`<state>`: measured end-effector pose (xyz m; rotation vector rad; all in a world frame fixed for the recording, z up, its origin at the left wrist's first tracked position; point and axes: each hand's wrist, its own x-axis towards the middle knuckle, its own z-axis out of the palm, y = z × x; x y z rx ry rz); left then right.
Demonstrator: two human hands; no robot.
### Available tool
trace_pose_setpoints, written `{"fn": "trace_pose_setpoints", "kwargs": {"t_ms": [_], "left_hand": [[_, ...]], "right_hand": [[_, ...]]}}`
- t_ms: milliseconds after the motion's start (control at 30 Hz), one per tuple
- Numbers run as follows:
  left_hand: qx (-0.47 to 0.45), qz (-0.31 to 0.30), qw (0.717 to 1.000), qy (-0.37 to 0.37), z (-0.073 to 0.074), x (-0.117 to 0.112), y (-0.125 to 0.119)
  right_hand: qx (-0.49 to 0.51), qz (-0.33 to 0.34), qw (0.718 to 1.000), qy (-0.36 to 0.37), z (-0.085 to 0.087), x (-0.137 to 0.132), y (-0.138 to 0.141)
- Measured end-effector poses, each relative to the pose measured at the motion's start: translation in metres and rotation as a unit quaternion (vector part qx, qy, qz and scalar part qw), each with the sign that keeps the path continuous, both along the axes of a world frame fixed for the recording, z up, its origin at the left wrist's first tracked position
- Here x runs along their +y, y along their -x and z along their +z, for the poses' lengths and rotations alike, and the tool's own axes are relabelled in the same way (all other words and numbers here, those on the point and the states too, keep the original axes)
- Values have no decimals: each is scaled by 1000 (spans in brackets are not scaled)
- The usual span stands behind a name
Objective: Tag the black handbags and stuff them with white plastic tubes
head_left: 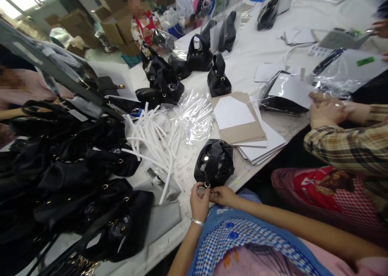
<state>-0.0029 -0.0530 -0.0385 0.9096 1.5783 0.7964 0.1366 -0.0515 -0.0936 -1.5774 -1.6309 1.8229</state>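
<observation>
The left hand is curled nearly closed, its fingertips pinched on a small metal ring at the near lower edge of a black bag. The right hand meets it from the other side, thumb and forefinger closed on the same ring, so the two hands touch there. A silver bracelet sits on the left wrist.

The bag rests on the worktop close to its near edge, which runs on a slant just below the hands. There is only a narrow bare strip around the bag. A bundle of white tubes and crumpled clear wrap lie just to its left. A stack of cardboard and white sheets lies just to its right, its corner jutting over the edge. Farther left, a heap of black bags covers the surface.

The held bag is small, rounded and glossy, with a broad strap folded over its top and light glinting off it. At the right, a co-worker's hands in plaid sleeves press on a plastic-wrapped flat item.
</observation>
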Motion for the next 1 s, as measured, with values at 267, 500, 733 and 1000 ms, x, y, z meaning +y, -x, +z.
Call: {"fn": "trace_pose_setpoints", "kwargs": {"t_ms": [267,500,733,1000], "left_hand": [[152,-137,979,-23,11,-2,12],[229,-171,958,-26,2,-7,8],[96,-116,988,17,1,-16,13],[-153,-122,974,110,22,-5,-11]], "right_hand": [[20,-32,999,1,10,-6,-13],[38,-32,999,-13,6,-7,-6],[-12,-52,998,-17,37,-13,-33],[78,-112,990,29,57,-20,-64]]}}
